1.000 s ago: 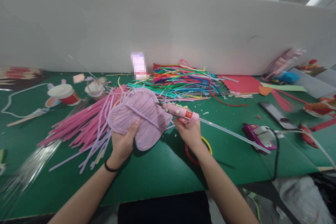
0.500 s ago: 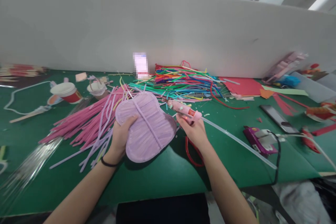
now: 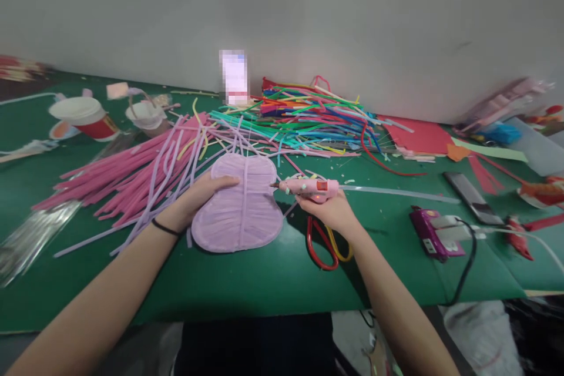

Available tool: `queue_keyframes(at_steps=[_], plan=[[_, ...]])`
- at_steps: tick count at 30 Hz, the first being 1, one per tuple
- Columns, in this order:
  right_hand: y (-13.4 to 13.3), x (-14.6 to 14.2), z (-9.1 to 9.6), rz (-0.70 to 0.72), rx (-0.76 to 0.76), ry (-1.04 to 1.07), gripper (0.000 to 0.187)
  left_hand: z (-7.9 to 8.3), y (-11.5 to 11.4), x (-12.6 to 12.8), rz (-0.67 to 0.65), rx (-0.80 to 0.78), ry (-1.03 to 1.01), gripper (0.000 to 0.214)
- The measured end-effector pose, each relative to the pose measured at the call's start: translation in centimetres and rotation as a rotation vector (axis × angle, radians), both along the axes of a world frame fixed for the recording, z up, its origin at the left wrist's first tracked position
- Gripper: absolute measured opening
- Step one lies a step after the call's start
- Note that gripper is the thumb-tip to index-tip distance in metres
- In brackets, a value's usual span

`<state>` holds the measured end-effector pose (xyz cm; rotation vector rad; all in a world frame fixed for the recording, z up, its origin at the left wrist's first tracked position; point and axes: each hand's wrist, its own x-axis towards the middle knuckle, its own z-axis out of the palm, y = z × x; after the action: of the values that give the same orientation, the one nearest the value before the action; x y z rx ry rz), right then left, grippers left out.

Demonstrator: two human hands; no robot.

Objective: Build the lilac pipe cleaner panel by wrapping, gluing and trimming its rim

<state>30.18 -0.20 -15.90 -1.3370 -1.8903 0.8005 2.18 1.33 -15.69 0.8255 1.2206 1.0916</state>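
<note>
Standing at the far left of the green table (image 3: 264, 282), a red paper cup (image 3: 86, 117) wears a white lid, so its contents cannot be seen; just right of it a small clear cup (image 3: 143, 116) looks blurred and what it holds is unclear. Near the middle, the left hand (image 3: 200, 194) curls its fingers over the left edge of a lilac butterfly-shaped straw panel (image 3: 240, 202), which now lies flat on the table, whereas a moment ago it was lifted and tilted toward the camera. The right hand (image 3: 332, 211) closes around a pink hot glue gun (image 3: 308, 188), its nozzle now level and almost touching the panel's right edge, with a clear glue stick (image 3: 396, 192) trailing out to the right. Pink straws (image 3: 118, 179) fan out on the left, partly under the panel, and multicoloured straws (image 3: 304, 120) pile up behind it. Red and yellow loops (image 3: 324, 247) lie beneath the right wrist. Farther right sit a purple plug adapter (image 3: 434, 234) with its black cable, a dark phone (image 3: 471, 197) and red paper (image 3: 416, 136).
</note>
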Motion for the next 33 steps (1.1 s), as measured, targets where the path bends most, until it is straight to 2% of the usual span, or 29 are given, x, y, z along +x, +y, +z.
queue_keyframes(at_steps=[4,8,15,24,33], plan=[[0.1,-0.2,-0.3,-0.118,0.025,-0.04,0.015,0.1,0.1,-0.1,-0.022,-0.016,0.018,0.043],[0.0,-0.2,-0.4,-0.184,-0.027,-0.053,0.006,0.1,0.1,-0.1,-0.047,-0.025,0.048,0.043],[-0.6,-0.6,0.0,-0.154,-0.087,-0.11,0.013,1.2,-0.5,0.2,-0.057,-0.063,0.158,0.05],[-0.3,-0.5,-0.3,-0.173,-0.063,-0.262,0.018,1.1,-0.4,0.2,-0.062,-0.066,0.157,0.055],[-0.4,-0.6,-0.3,-0.182,-0.057,-0.241,0.018,1.2,-0.6,0.3,-0.061,-0.069,0.154,0.054]])
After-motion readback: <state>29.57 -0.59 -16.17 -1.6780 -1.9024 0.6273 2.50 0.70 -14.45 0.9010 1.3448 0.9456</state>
